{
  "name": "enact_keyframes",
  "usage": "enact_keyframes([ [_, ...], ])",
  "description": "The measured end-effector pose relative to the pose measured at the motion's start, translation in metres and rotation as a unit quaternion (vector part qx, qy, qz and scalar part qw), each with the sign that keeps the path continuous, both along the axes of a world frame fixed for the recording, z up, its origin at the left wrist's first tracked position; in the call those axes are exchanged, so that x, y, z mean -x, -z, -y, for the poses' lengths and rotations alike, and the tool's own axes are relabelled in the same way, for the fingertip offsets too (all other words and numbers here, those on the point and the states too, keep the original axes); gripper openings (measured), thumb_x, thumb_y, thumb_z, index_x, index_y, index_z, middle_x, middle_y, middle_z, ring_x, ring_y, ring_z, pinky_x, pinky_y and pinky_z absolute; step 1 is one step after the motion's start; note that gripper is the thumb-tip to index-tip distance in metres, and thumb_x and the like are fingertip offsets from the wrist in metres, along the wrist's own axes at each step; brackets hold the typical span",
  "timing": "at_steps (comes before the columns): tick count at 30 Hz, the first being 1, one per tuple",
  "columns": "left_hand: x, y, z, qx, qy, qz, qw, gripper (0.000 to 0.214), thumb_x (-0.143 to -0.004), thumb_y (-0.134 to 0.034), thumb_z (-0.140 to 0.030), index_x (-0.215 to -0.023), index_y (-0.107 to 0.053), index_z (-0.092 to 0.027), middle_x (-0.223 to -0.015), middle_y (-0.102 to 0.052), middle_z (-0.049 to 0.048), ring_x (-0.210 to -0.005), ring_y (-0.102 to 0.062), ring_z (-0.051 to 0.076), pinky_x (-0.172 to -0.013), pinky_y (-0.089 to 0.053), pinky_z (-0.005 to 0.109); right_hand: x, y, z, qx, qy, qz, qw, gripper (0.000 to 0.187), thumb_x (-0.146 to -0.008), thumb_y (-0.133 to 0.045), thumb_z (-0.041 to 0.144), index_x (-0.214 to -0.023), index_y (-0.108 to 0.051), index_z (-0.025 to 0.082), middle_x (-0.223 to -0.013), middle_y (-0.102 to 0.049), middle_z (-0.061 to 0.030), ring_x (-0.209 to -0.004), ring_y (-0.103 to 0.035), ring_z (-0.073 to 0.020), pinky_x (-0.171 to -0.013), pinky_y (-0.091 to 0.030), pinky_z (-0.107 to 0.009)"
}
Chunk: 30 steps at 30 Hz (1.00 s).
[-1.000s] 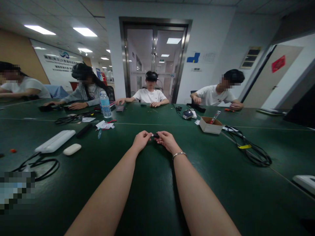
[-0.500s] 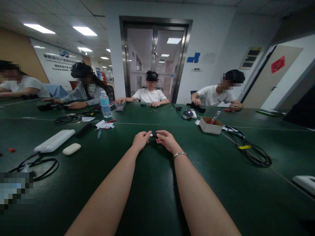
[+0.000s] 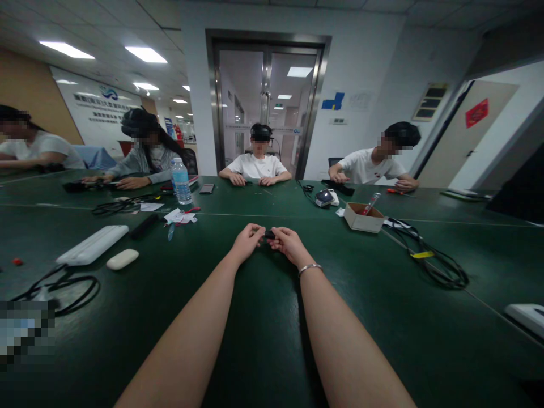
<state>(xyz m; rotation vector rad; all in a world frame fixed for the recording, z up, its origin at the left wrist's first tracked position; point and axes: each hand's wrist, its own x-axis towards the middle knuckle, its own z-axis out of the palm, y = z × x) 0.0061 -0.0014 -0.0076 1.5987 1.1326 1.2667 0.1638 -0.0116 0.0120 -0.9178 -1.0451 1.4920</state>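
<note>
Between my two hands, in the middle of the head view, is a small black object [image 3: 269,234]. It is too small and too covered by fingers for me to tell its kind. My left hand [image 3: 249,241] pinches its left end between thumb and fingers. On the other side, my right hand [image 3: 289,245], with a silver bangle at the wrist, grips the right end with bent fingers. Both hands are close together just above the green table [image 3: 263,317].
Left are a white power bank [image 3: 93,245], a white oval case [image 3: 123,259], a black bar [image 3: 145,225], paper scraps [image 3: 181,216] and a water bottle [image 3: 182,181]. Right are a small open box [image 3: 363,218] and coiled black cable [image 3: 437,260]. Several people sit around the table.
A silvery part that showed at my left fingertips is now out of sight, and the black part remains visible. The person opposite has drawn a hand in from the flat device beside them.
</note>
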Motion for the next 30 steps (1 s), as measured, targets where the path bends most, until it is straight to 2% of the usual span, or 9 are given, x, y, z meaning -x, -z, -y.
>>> enact_keyframes([
  [2,-0.0003,0.0008,0.0001,0.01,-0.006,-0.018,1.0,0.03,-0.085,-0.045,-0.043,-0.097,-0.056,-0.018,-0.067,-0.056,0.0002,-0.061,-0.054,0.013,-0.06,-0.042,0.025,0.0,0.0001,0.0001,-0.002,-0.004,0.001,1.0,0.014,-0.083,-0.068,0.02,-0.079,-0.058,0.011,-0.059,-0.063,-0.0046,-0.047,-0.059,-0.0093,-0.043,-0.05,-0.014],
  [6,-0.0003,-0.0026,0.0027,-0.012,-0.033,-0.02,0.999,0.026,-0.08,-0.054,-0.035,-0.1,-0.058,-0.019,-0.076,-0.059,0.0012,-0.07,-0.055,0.013,-0.066,-0.042,0.024,-0.0005,0.0012,-0.0006,-0.005,-0.004,-0.001,1.0,0.013,-0.081,-0.07,0.019,-0.08,-0.059,0.011,-0.061,-0.064,-0.0054,-0.046,-0.058,-0.0088,-0.043,-0.05,-0.014],
  [9,0.0,-0.005,0.004,0.018,-0.027,-0.024,0.999,0.03,-0.085,-0.045,-0.04,-0.101,-0.058,-0.018,-0.07,-0.058,0.0013,-0.063,-0.054,0.013,-0.064,-0.043,0.026,-0.0009,0.0023,-0.0014,-0.007,-0.006,0.001,1.0,0.01,-0.082,-0.068,0.017,-0.081,-0.059,0.011,-0.061,-0.064,-0.0054,-0.046,-0.058,-0.0093,-0.043,-0.05,-0.014],
  [10,0.0002,-0.0051,0.004,0.009,-0.032,-0.034,0.999,0.028,-0.085,-0.045,-0.038,-0.101,-0.059,-0.018,-0.072,-0.058,0.002,-0.065,-0.055,0.014,-0.066,-0.044,0.027,-0.001,0.0026,-0.0017,-0.008,-0.008,0.001,1.0,0.009,-0.083,-0.067,0.016,-0.081,-0.059,0.011,-0.061,-0.064,-0.0055,-0.046,-0.058,-0.0091,-0.043,-0.05,-0.014],
  [14,0.0011,-0.0034,0.0024,-0.051,-0.081,-0.051,0.994,0.024,-0.075,-0.061,-0.028,-0.097,-0.062,-0.019,-0.097,-0.06,0.0066,-0.088,-0.057,0.017,-0.082,-0.044,0.03,-0.0008,0.003,-0.002,-0.01,-0.006,0.001,1.0,0.009,-0.082,-0.067,0.016,-0.081,-0.059,0.011,-0.061,-0.064,-0.0051,-0.044,-0.057,-0.0082,-0.043,-0.05,-0.014],
  [18,0.0019,-0.0013,0.0008,-0.015,-0.024,-0.026,0.999,0.028,-0.084,-0.049,-0.036,-0.101,-0.06,-0.017,-0.089,-0.062,0.0068,-0.081,-0.058,0.017,-0.077,-0.046,0.032,-0.0002,0.0023,-0.0015,-0.01,-0.006,0.004,1.0,0.01,-0.081,-0.069,0.016,-0.081,-0.059,0.012,-0.061,-0.064,-0.0042,-0.045,-0.058,-0.0089,-0.042,-0.05,-0.015],
  [22,0.0023,-0.0012,0.0008,-0.047,-0.05,-0.044,0.997,0.034,-0.074,-0.063,-0.033,-0.105,-0.06,-0.019,-0.1,-0.061,0.0073,-0.087,-0.057,0.017,-0.08,-0.045,0.03,0.0,0.001,-0.0004,-0.001,-0.002,0.001,1.0,0.008,-0.083,-0.066,0.014,-0.082,-0.059,0.011,-0.06,-0.064,-0.0048,-0.045,-0.058,-0.0089,-0.043,-0.051,-0.015],
  [26,0.0012,-0.002,0.0021,-0.016,-0.029,-0.042,0.999,0.029,-0.083,-0.049,-0.038,-0.101,-0.061,-0.019,-0.082,-0.062,0.0045,-0.074,-0.057,0.016,-0.073,-0.046,0.03,-0.0001,0.0,0.0004,-0.004,-0.006,0.002,1.0,0.008,-0.083,-0.066,0.015,-0.08,-0.059,0.012,-0.06,-0.064,-0.0042,-0.044,-0.057,-0.0086,-0.042,-0.05,-0.014],
  [30,0.0,-0.003,0.0038,-0.042,-0.044,-0.055,0.997,0.026,-0.08,-0.053,-0.031,-0.102,-0.061,-0.019,-0.087,-0.062,0.0036,-0.077,-0.057,0.015,-0.073,-0.045,0.028,0.0,0.0001,-0.0001,-0.001,-0.008,0.001,1.0,0.009,-0.083,-0.066,0.016,-0.079,-0.059,0.012,-0.06,-0.064,-0.0041,-0.044,-0.057,-0.0089,-0.043,-0.051,-0.015],
])
